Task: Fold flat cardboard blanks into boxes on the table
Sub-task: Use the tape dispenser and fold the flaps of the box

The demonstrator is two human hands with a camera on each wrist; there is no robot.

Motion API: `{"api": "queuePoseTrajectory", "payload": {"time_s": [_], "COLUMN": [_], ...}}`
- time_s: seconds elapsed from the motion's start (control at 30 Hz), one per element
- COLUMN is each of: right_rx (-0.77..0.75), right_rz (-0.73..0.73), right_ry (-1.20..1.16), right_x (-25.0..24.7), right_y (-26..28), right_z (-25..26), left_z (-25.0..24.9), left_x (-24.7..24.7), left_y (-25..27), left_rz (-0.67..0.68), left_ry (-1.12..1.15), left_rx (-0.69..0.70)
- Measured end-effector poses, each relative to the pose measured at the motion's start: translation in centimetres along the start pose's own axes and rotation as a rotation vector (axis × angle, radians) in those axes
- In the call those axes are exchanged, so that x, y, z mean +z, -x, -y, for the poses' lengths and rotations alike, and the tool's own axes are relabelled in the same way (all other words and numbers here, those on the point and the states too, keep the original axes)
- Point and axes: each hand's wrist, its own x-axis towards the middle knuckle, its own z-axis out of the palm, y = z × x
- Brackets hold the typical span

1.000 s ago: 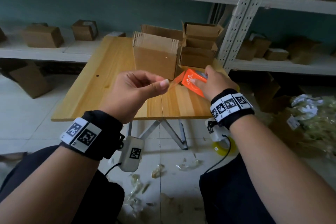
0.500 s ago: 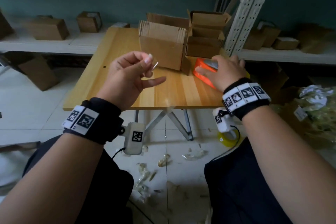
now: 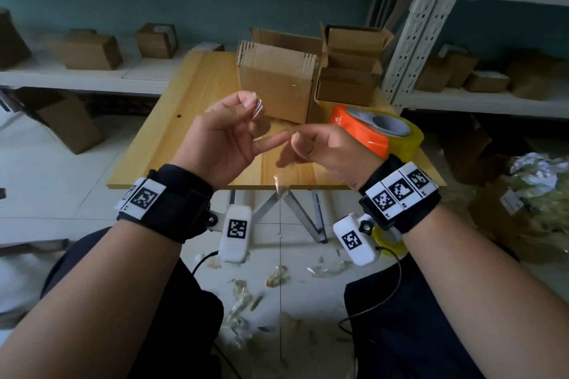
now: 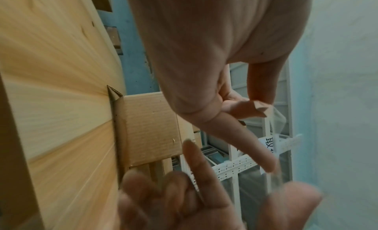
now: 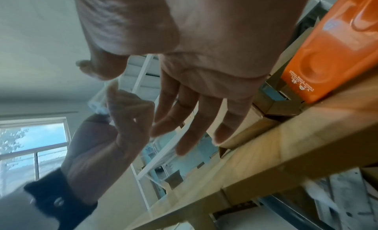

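Note:
My left hand [image 3: 243,111] is raised over the wooden table [image 3: 191,120] and pinches a small piece of clear tape [image 3: 258,106] between thumb and forefinger. The tape [image 4: 276,120] shows past the thumb tip in the left wrist view. My right hand [image 3: 308,144] hovers just right of it, fingers [image 5: 194,120] relaxed and holding nothing, close to the left little finger. A stack of flat cardboard blanks [image 3: 274,83] stands upright at the table's back. Folded open boxes [image 3: 348,71] are piled to its right.
An orange tape dispenser [image 3: 363,132] with a yellowish tape roll [image 3: 406,135] lies on the table's right side, behind my right hand. A white perforated shelf post [image 3: 415,24] rises at the back right. Tape scraps [image 3: 277,280] litter the floor. Shelves with boxes surround the table.
My right hand set the orange dispenser on the table, let go and came over beside the left hand. The left hand keeps the torn tape piece and has lifted it a little.

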Motion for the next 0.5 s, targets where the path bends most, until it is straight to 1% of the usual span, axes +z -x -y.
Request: {"api": "queuePoseTrajectory", "payload": {"time_s": [0.1, 0.17, 0.27, 0.33, 0.43, 0.5], "right_rx": [-0.011, -0.032, -0.047, -0.058, -0.089, -0.066], "right_rz": [0.052, 0.021, -0.058, -0.099, -0.144, -0.200], "right_ry": [0.050, 0.061, 0.059, 0.080, 0.137, 0.217], "right_x": [0.1, -0.2, -1.1, -1.9, -2.7, -3.0], "right_y": [0.0, 0.2, 0.3, 0.3, 0.6, 0.7], "right_z": [-0.6, -0.8, -0.5, -0.5, -0.6, -0.7], "left_z": [-0.5, -0.8, -1.6, -1.9, -2.0, -2.0], "left_x": [-0.6, -1.1, -1.5, -1.6, -1.8, -1.9], "left_y": [-0.1, 0.0, 0.4, 0.6, 0.7, 0.7], "left_rz": [0.033, 0.055, 0.065, 0.045, -0.042, -0.073], "left_ry": [0.093, 0.124, 0.108, 0.092, 0.035, 0.014], "left_rx": [0.013, 0.024, 0.041, 0.053, 0.084, 0.101]}}
